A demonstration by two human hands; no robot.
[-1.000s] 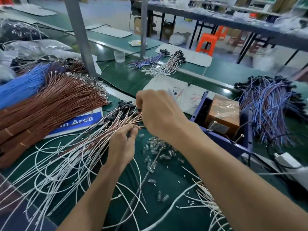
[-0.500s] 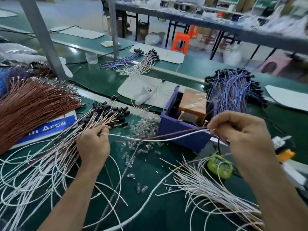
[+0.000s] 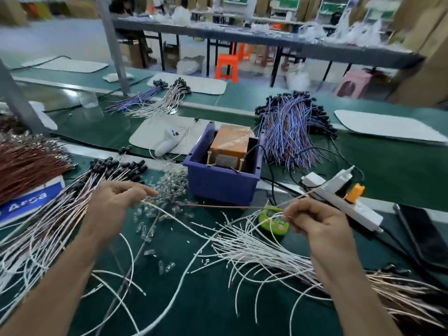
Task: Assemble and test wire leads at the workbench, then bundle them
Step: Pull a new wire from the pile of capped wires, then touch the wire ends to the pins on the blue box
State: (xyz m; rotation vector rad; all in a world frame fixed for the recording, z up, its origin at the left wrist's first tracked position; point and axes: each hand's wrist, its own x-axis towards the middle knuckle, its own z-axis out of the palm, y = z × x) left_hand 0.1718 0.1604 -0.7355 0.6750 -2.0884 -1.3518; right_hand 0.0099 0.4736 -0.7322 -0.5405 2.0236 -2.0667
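The thumb and first fingers (image 3: 294, 214) of the right hand (image 3: 320, 226) are clamped on one thin lead (image 3: 218, 206), which runs level above the bench (image 3: 206, 299) toward the left hand (image 3: 111, 202), brown along its middle stretch. Past the pinch, a short length of it sticks up and to the right. The left hand hangs just above the bench with its first finger stretched out and the others loosely bent. A white wire (image 3: 169, 215) starts right at those fingers, but I cannot tell whether they grip it. Under the lead lies a scatter of small clear caps (image 3: 172, 187), and near the right hand's knuckles a little green gadget (image 3: 274, 220) rests on the bench. A fan of white leads (image 3: 254, 248) spreads out from beneath the right forearm. A larger spread of leads with black ends (image 3: 72, 214) lies beneath the left arm. Behind the held lead stands a blue bin (image 3: 218, 185) with an orange box (image 3: 230, 141) inside. To its right a white power strip (image 3: 339, 202) lies at a slant. Further back is a heap of blue and purple wires (image 3: 291, 134), and a thick sheaf of brown wires (image 3: 24, 166) lies at the far left above a blue sign (image 3: 29, 200).
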